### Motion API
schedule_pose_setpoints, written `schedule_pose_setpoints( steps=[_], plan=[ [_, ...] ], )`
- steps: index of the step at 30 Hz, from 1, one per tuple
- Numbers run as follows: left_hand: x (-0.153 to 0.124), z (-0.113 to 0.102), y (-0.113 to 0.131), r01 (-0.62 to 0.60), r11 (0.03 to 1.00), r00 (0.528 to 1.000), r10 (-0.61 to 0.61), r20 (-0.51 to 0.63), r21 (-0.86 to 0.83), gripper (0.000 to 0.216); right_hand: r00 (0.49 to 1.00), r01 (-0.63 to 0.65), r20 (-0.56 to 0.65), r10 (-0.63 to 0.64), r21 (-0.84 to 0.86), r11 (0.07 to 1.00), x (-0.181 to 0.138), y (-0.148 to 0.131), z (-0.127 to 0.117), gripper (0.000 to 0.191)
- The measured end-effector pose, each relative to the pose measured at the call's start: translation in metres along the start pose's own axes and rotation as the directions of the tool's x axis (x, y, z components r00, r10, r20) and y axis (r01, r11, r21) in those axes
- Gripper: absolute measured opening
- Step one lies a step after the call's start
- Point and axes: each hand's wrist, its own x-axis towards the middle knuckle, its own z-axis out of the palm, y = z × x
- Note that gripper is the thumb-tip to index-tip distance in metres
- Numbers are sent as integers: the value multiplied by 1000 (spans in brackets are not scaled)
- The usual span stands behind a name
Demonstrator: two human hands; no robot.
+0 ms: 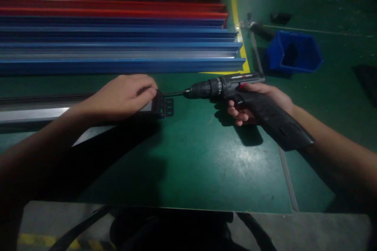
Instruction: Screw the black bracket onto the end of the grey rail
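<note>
My right hand (256, 100) is wrapped round the grip of a black cordless drill (226, 86), its thumb high on the body and its fingers near the trigger. The drill's long bit (175, 93) points left and meets a black end bracket (163, 106) with slots in its tab. That bracket sits at the end of a long dark metal profile (35, 113) with a shiny strip, lying on the green table. My left hand (126, 96) is closed over the profile's end, thumb and fingers just behind the bracket.
Long blue rails (123, 64) and a red rail (118, 10) lie side by side along the back. A blue bin (294, 53) stands at the far right, with a dark tool (262, 30) near it. The table's front edge (176, 207) runs close to my body.
</note>
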Motion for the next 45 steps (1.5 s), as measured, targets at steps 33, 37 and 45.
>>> schedule_pose_setpoints(
  steps=[33,37,45],
  plan=[
    [0,-1,3,11,1000,1000,-11,11,-2,43,1000,-11,23,11,25,1000,0,-1,-4,43],
    [0,0,3,2,1000,1000,-2,6,-18,44,999,-17,39,16,24,1000,0,-1,-7,43],
    [-2,-9,12,20,1000,996,-21,87,20,46,1000,-7,21,6,23,1000,-1,0,-1,42]
  ],
)
